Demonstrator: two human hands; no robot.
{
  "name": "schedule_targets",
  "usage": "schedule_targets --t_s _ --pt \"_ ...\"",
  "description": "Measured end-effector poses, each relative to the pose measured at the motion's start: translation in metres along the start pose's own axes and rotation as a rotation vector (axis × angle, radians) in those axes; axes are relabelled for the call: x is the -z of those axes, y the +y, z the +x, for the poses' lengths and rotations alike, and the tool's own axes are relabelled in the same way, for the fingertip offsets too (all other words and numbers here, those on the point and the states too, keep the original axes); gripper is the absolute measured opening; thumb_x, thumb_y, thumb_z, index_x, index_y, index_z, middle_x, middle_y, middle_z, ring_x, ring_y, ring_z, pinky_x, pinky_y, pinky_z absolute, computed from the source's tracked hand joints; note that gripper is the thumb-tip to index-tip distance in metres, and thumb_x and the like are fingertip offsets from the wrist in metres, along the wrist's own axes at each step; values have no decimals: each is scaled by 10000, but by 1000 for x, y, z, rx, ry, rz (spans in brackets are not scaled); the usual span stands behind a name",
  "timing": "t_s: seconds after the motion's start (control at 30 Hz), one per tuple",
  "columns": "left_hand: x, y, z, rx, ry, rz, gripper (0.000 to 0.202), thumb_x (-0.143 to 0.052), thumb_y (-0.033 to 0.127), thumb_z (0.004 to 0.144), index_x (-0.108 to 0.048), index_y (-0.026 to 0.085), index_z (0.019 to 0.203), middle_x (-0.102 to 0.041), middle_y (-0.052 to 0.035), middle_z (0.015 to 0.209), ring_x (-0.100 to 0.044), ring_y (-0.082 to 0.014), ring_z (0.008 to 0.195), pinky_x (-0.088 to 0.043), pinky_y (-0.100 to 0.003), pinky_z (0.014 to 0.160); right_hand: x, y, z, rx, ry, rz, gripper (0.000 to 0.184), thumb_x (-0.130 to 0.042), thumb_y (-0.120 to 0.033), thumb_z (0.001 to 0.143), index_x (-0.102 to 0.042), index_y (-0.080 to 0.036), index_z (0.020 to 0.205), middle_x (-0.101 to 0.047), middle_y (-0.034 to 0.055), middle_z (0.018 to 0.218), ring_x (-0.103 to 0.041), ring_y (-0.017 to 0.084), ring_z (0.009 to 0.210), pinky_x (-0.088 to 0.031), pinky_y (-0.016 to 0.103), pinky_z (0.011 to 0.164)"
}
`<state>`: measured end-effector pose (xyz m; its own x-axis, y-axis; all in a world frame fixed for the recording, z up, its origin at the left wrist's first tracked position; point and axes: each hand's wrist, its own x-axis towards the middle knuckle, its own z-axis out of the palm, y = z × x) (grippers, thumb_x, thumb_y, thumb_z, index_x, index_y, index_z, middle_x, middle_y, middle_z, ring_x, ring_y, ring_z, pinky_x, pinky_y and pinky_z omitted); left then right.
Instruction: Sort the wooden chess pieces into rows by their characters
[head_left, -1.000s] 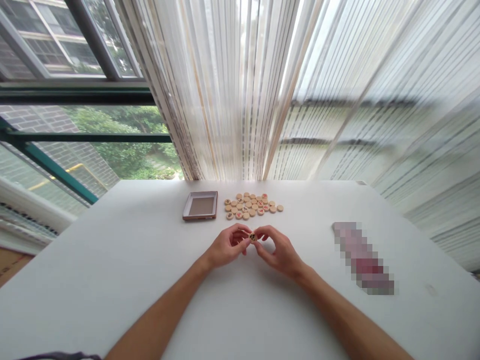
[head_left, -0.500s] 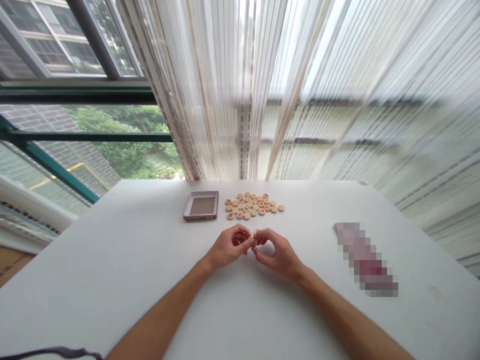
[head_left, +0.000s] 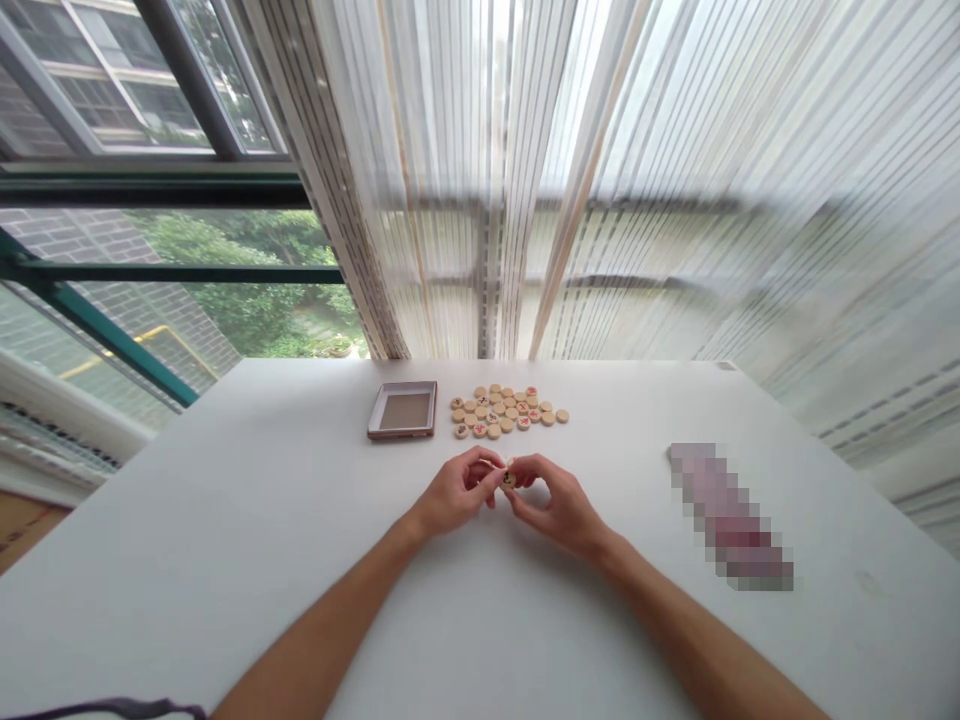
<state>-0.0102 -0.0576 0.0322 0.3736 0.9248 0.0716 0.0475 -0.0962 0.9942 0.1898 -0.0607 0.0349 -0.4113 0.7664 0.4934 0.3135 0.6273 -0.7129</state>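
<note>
Between the fingertips of my left hand (head_left: 456, 494) and my right hand (head_left: 559, 505) is a round wooden Chinese chess piece (head_left: 508, 480). Its face shows a dark character. Both hands pinch it, the left at its left edge and the right at its right side. Just beyond them, many more wooden chess pieces (head_left: 507, 425) lie in a loose cluster on the white table. Several show red or black characters, while others have plain tops.
An open shallow box (head_left: 373, 412) with a pale inside stands left of the cluster. A pixelated flat object (head_left: 731, 515) lies on the right of the white table (head_left: 225, 540). Curtains (head_left: 480, 180) hang behind the far edge, and a window is at the left.
My left thumb has moved off the front of the held chess piece, and its dark-marked face now shows. Both hands stay in nearly the same place; the curtain has shifted a little.
</note>
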Motion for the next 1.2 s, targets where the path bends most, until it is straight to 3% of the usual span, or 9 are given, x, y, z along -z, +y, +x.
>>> schedule_targets --t_s 0.57,1.2 --pt "2 -3 -1 -28 -58 7 306 -636 372 910 -536 179 1125 -674 -54 929 -627 -111 658 -519 -252 630 1 0 1 -6 32 23 181 -629 -176 866 -583 -224 1034 -658 34 922 -622 166 793 -547 322 748" --pt "0 -6 2 16 -7 -21 340 -695 438 863 -537 170 1001 -701 -53 847 -633 -128 656 -525 -256 617 3 -2 2 14 -31 33 192 -610 -189 903 -628 -245 1086 -618 30 903 -604 154 789 -528 302 748"
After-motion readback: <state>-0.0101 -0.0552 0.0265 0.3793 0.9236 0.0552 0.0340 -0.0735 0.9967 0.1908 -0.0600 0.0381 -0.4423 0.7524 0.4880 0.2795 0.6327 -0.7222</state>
